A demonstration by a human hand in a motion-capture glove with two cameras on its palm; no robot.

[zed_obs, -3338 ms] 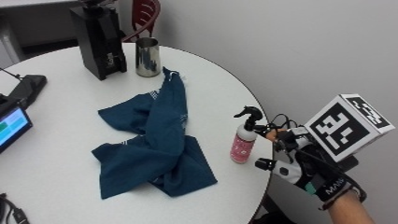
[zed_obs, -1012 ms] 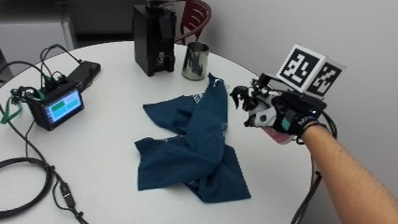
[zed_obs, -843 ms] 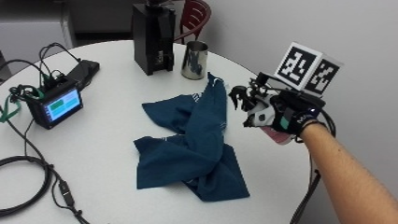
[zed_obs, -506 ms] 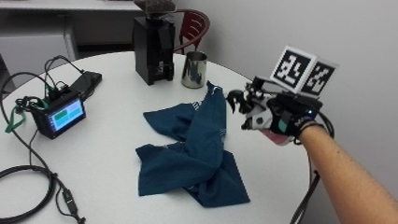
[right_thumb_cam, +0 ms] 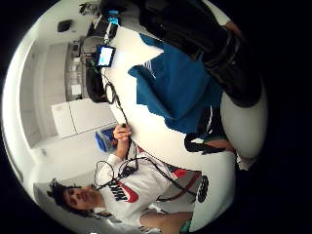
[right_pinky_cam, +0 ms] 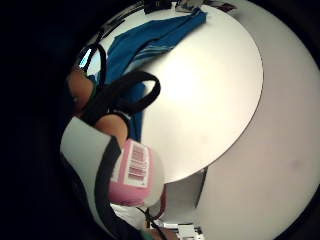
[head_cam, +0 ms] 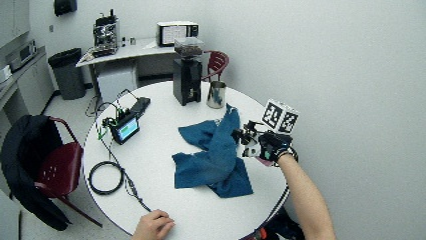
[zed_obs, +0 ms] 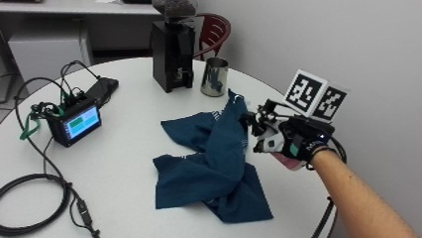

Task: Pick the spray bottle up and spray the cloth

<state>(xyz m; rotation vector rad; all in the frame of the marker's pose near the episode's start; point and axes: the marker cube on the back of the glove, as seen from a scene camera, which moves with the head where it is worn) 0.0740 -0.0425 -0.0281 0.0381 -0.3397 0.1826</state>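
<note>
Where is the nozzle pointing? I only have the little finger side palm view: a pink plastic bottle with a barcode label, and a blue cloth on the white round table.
Observer: In the outside view the gloved right hand grips the pink spray bottle, and its black spray head faces the crumpled blue cloth.
Operator: Anything standing beyond the cloth?
Observer: A steel cup stands upright just past the cloth's far corner, beside a tall black grinder.
Operator: Any electronics nearby?
Observer: A small black device with a lit screen, with cables attached, sits on the white round table across the cloth from the hand.
</note>
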